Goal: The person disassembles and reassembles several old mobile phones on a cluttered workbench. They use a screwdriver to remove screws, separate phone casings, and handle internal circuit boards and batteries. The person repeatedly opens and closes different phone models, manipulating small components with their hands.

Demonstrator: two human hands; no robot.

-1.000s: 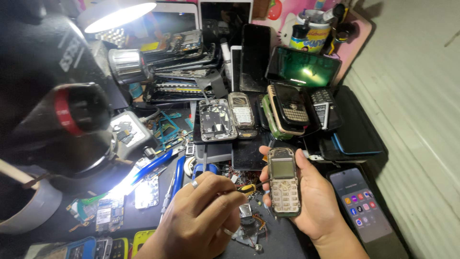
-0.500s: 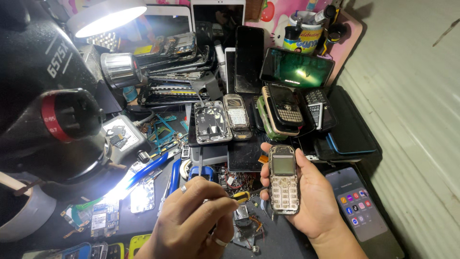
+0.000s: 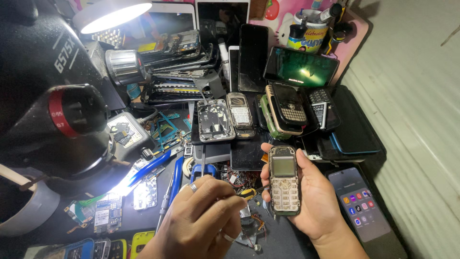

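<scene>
My right hand [image 3: 314, 206] lies palm up at the lower middle and holds a small keypad phone [image 3: 284, 180] upright, with its front cover off and the keypad and grey screen bare. Just left of it, my left hand [image 3: 203, 220], with rings on two fingers, is curled around a thin tool with a yellow and black handle [image 3: 247, 193]. The tool's end points toward the phone's lower left side. Whether it touches the phone I cannot tell.
Stripped phones [image 3: 215, 120] and several dark handsets [image 3: 287, 108] crowd the bench behind. A microscope body [image 3: 52, 110] and lit lamp [image 3: 115, 14] fill the left. Blue-handled pliers [image 3: 175, 175], circuit boards [image 3: 103, 213], a lit smartphone [image 3: 359, 204] at right, and a grey wall.
Both hands stay almost where they were, the phone still in my right hand. My left fingers have shifted slightly on the tool. The view has tilted a little.
</scene>
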